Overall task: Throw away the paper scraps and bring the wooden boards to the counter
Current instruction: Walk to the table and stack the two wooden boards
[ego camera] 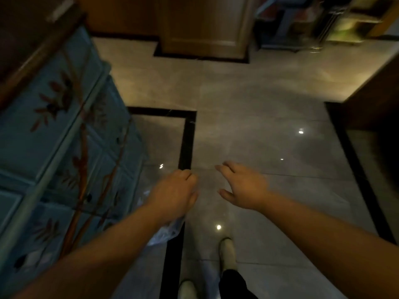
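- A crumpled, translucent plastic bag (167, 231) hung below the left hand (174, 190), low over the floor at the near centre; whether it held paper scraps could not be told.
- The left hand was curled into a loose fist, its fingers (187, 175) pressed together and folded under; the bag showed at the wrist side, and the grip itself was hidden beneath the hand.
- The right hand (244, 186) hovered just beside the left, apart from it, palm down, with its fingers (224, 167) spread and the thumb held out, holding nothing.
- Both bare forearms reached in from the near edge, over a glossy grey tiled floor (259, 137) marked with black border strips (186, 139) and small glints of light.
- Two pale shoes (227, 253) stood at the near edge, the right one further forward, with a dark trouser leg over it.
- To the left stood a blue cabinet (54, 126) painted with reddish-brown branches and leaves, under a dark wooden top.
- At the far centre was a wooden cabinet (205, 22) set on a black-edged base.
- A blurred metal rack (323, 24) stood at the far right.
- Dark wooden furniture (375, 93) closed the right side.
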Tool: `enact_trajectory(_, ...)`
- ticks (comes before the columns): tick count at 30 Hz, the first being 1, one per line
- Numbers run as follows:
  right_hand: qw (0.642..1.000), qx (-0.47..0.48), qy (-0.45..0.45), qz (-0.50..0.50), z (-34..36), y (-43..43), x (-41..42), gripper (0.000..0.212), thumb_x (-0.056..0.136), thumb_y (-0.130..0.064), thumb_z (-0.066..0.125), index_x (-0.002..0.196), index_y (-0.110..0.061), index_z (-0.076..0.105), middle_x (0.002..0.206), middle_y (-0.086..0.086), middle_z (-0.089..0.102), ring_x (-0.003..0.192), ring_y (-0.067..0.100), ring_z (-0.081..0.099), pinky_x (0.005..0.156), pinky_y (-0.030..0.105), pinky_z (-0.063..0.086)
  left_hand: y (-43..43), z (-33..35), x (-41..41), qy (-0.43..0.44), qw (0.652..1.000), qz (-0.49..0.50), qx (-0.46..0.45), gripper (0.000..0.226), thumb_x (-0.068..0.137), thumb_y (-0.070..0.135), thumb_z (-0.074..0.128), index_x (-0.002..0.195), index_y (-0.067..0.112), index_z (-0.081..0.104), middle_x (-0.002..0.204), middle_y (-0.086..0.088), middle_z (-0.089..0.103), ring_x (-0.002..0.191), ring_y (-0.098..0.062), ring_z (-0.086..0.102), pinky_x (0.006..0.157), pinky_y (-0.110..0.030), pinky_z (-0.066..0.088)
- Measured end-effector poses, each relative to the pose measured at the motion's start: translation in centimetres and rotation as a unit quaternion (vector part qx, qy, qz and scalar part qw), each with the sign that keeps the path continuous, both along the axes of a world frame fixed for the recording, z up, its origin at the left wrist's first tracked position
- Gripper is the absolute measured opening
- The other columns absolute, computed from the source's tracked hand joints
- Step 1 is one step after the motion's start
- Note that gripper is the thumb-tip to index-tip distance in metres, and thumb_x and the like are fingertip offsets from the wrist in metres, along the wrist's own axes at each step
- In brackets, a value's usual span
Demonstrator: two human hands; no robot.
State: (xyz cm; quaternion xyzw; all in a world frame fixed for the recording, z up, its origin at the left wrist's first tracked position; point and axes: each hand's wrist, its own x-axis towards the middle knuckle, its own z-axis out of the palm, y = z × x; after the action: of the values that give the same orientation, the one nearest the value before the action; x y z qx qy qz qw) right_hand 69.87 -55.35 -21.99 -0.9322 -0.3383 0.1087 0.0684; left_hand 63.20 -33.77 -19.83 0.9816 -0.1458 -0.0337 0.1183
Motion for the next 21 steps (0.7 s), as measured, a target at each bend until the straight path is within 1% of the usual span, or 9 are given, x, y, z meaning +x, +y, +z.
enact_trajectory(2,0.998,0.001,-0.042,-0.046,4.3,-3.7,-0.9,0.071,0.085,-0.053,0.054,0.144,-0.019,0.032,0.146,0.014,0.041,0.124,0.033,0.046,0.097,0.045,0.045,-3.0,3.7,1.2,-0.033,0.996,-0.071,0.031,0.042,0.083,0.032,0.06,0.116,0.006,0.058,0.109,-0.016,0.064,0.096,-0.036,0.06,0.072,-0.042,0.054)
enact_trajectory(4,0.993,0.0,-0.074,-0.089,7.8,-7.2,-1.8,0.073,0.085,-0.054,0.054,0.145,-0.019,0.031,0.149,0.015,0.037,0.129,0.034,0.042,0.101,0.045,0.041,-5.8,6.9,2.3,-0.066,0.989,-0.119,0.054,0.046,0.081,0.033,0.061,0.119,0.008,0.056,0.114,-0.015,0.063,0.099,-0.035,0.06,0.075,-0.041,0.055)
enact_trajectory(7,0.982,-0.024,-0.112,-0.151,12.5,-13.4,-3.7,0.074,0.086,-0.056,0.051,0.146,-0.021,0.026,0.152,0.015,0.032,0.132,0.033,0.037,0.103,0.043,0.035,-11.1,11.3,4.1,-0.103,0.973,-0.197,0.061,0.052,0.081,0.035,0.063,0.123,0.007,0.054,0.119,-0.016,0.061,0.103,-0.036,0.058,0.078,-0.042,0.053)
enact_trajectory(9,0.969,-0.043,-0.138,-0.201,15.6,-18.9,-5.9,0.076,0.086,-0.058,0.049,0.147,-0.022,0.022,0.154,0.015,0.029,0.134,0.033,0.034,0.105,0.044,0.034,-16.5,14.4,4.7,-0.124,0.957,-0.253,0.069,0.053,0.084,0.039,0.059,0.126,0.007,0.051,0.124,-0.017,0.059,0.107,-0.036,0.057,0.083,-0.042,0.052)
enact_trajectory(10,0.965,-0.048,-0.144,-0.215,16.5,-20.5,-6.6,0.077,0.086,-0.059,0.049,0.147,-0.022,0.021,0.154,0.015,0.029,0.135,0.033,0.033,0.105,0.045,0.034,-18.2,15.2,4.8,-0.143,0.951,-0.265,0.071,0.054,0.085,0.042,0.055,0.127,0.009,0.049,0.126,-0.015,0.058,0.109,-0.033,0.056,0.084,-0.041,0.052)
enact_trajectory(14,0.936,-0.074,-0.187,-0.289,20.8,-30.5,-11.3,0.075,0.083,-0.063,0.048,0.143,-0.023,0.027,0.149,0.013,0.037,0.13,0.031,0.04,0.101,0.045,0.039,-29.2,19.8,4.5,-0.208,0.91,-0.353,0.064,0.053,0.088,0.047,0.048,0.129,0.013,0.046,0.126,-0.01,0.057,0.11,-0.028,0.055,0.081,-0.039,0.052)
enact_trajectory(17,0.912,-0.093,-0.199,-0.346,22.8,-38.4,-15.8,0.075,0.081,-0.065,0.048,0.142,-0.025,0.029,0.147,0.009,0.04,0.128,0.029,0.043,0.1,0.045,0.041,-38.5,22.0,2.7,-0.235,0.88,-0.409,0.057,0.052,0.09,0.048,0.044,0.131,0.016,0.043,0.13,-0.008,0.054,0.113,-0.025,0.053,0.085,-0.038,0.049)
enact_trajectory(21,0.878,-0.113,-0.211,-0.414,24.6,-47.9,-20.8,0.075,0.081,-0.065,0.048,0.143,-0.027,0.028,0.149,0.009,0.039,0.13,0.029,0.042,0.102,0.045,0.039,-50.2,23.5,-0.3,-0.246,0.854,-0.456,0.044,0.052,0.091,0.047,0.044,0.132,0.016,0.042,0.132,-0.007,0.053,0.117,-0.024,0.05,0.088,-0.037,0.048)
